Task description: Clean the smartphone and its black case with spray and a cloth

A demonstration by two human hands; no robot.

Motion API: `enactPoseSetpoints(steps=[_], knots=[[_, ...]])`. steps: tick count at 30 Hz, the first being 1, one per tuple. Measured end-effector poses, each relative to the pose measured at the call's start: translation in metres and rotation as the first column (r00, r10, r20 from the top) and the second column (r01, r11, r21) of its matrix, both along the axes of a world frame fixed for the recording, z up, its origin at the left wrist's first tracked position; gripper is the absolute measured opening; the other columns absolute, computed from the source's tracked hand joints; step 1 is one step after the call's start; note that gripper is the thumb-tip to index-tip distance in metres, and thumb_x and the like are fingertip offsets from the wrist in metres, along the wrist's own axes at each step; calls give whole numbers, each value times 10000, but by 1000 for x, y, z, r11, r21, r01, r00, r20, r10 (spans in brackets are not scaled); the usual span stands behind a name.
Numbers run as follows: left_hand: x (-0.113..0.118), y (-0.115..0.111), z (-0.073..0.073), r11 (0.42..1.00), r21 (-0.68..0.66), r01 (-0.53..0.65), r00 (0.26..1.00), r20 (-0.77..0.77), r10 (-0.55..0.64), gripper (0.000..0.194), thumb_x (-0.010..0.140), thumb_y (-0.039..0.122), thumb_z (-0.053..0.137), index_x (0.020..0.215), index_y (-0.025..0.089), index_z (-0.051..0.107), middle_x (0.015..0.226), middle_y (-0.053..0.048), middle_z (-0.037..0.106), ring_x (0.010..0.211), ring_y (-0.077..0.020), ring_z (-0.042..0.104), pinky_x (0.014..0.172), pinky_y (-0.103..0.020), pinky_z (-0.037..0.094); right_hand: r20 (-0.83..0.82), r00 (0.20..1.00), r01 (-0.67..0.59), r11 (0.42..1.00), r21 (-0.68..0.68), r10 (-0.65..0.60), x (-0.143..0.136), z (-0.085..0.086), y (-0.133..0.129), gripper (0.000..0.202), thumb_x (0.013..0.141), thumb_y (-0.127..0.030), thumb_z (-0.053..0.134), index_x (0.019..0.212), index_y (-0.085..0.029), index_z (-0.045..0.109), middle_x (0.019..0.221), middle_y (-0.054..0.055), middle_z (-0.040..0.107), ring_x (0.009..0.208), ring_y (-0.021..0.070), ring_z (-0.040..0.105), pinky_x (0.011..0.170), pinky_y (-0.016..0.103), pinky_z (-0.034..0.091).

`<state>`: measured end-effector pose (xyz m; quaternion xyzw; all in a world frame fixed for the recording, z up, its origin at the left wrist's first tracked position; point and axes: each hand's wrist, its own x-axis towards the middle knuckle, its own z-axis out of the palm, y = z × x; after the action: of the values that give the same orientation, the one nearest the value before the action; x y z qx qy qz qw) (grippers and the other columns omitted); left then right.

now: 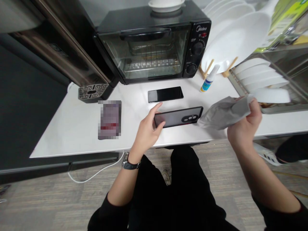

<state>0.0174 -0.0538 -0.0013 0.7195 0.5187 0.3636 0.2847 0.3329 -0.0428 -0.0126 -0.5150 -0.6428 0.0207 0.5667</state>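
left hand (147,128) pinches the phone (179,116) by its end, right hand (244,126) bunches the grey cloth (225,113), so imo wipe gently and keep that phone steady.

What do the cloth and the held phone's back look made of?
Cloth: soft grey fabric, likely microfibre; it drapes and creases in the right hand. Phone in the left hand: dark, semi-matte back, probably a plastic case, with dull reflections.
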Motion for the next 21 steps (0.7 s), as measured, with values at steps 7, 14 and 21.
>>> enactPoseSetpoints(steps=[7,14,21], knots=[[20,-12,-4,997,12,-77,990,115,75,84,991,301,701,1021,223,713,987,3,826,892,-154,776,800,-244,595,-185,978,-74,992,100,92,-61,21,-12,135,1092,-370,486,1077,-260,562,1063,76,695,1022,231,721,883,422,616],[27,-12,-4,998,55,9,999,-49,-6,344,1067,296,605,1394,263,706,1161,-7,844,790,-128,777,740,-217,569,221,948,-221,973,-61,229,-82,0,4,227,1015,-205,535,1241,-220,516,1329,152,679,1428,336,580,1247,678,410],[23,-11,-13,982,184,28,981,-195,8,299,1021,175,571,1257,158,754,1027,-81,849,753,-186,778,724,-270,588,413,882,-237,971,-23,225,-111,2,-15,396,1031,-57,428,1336,-165,657,1294,118,754,1396,291,634,1301,617,395]])
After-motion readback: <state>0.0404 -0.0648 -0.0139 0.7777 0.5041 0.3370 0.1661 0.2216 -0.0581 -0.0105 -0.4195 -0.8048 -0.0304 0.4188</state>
